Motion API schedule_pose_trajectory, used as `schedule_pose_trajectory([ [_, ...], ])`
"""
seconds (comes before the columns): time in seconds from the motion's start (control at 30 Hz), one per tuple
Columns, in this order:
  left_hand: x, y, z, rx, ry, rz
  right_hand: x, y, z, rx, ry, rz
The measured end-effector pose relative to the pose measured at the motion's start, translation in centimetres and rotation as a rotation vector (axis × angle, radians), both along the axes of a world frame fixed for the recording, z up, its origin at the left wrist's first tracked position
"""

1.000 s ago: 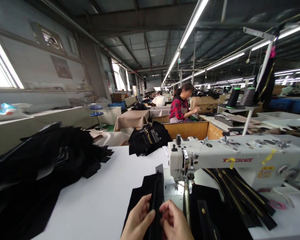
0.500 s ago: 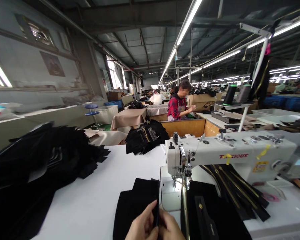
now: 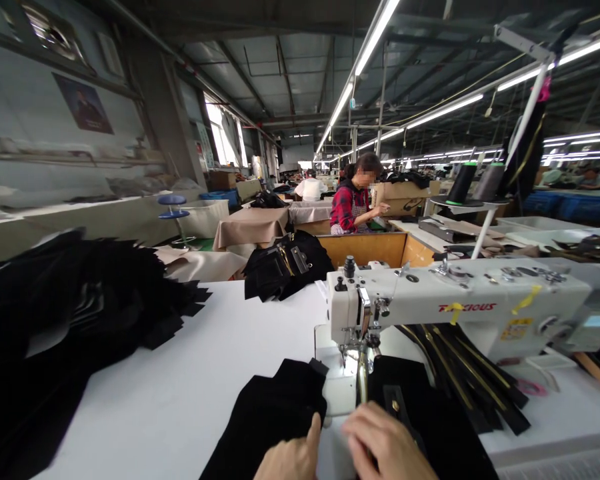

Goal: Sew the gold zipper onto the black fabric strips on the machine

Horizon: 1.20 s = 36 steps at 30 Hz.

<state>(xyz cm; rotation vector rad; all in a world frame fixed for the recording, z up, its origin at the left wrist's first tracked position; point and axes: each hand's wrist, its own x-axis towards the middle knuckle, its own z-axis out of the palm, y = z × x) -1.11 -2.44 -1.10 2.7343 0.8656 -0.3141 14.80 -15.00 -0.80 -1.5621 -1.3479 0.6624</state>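
Observation:
My left hand point(image 3: 291, 457) rests on the near right part of a black fabric piece point(image 3: 267, 407), its index finger stretched out along the edge. That piece lies flat left of the sewing machine's needle. My right hand point(image 3: 387, 440) is over the left edge of a second black fabric panel point(image 3: 440, 417), its fingers loosely bent and apart. A gold zipper point(image 3: 363, 380) runs from under the presser foot point(image 3: 350, 363) toward this hand. Part of the panel's dark strip with a gold pull point(image 3: 395, 405) is covered by my right hand.
The white sewing machine point(image 3: 410, 300) stands right of centre. Black zipper strips point(image 3: 473, 373) lie beneath its arm. A big black fabric stack point(image 3: 105, 300) fills the left side; a smaller pile point(image 3: 287, 267) lies at the back edge. A person in a red checked shirt point(image 3: 345, 207) works beyond.
Both hands were pinching the left fabric piece's edge. My right hand has let go and moved right to the zipper panel. The left piece now lies flatter and tilted rightward.

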Motion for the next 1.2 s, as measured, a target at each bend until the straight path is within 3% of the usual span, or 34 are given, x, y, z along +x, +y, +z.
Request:
schedule_pose_trajectory([
  [0.13, 1.9, -0.7, 0.9, 0.025, 0.174, 0.034, 4.1, 1.2, 0.6, -0.004, -0.559, -0.062],
  [0.27, 2.5, -0.4, 2.1, -0.024, -0.061, 0.047, 5.4, 1.9, 0.6, -0.027, -0.716, 0.037],
  [0.47, 4.5, 0.0, 3.1, -0.115, -0.167, 0.134, 6.9, 3.4, 1.1, -0.036, -0.730, 0.114],
  [0.73, 5.0, 0.8, 1.9, -0.080, -0.311, 0.077, 7.6, 3.8, 0.7, -0.023, -0.750, 0.116],
  [1.0, 6.7, -0.4, 2.5, -0.157, -0.310, 0.035, 7.9, 3.7, 0.4, 0.027, -0.754, 0.142],
  [1.2, 7.2, 0.3, 1.7, -0.057, -0.309, 0.044, 7.7, 3.5, 0.3, 0.146, -0.746, 0.140],
])
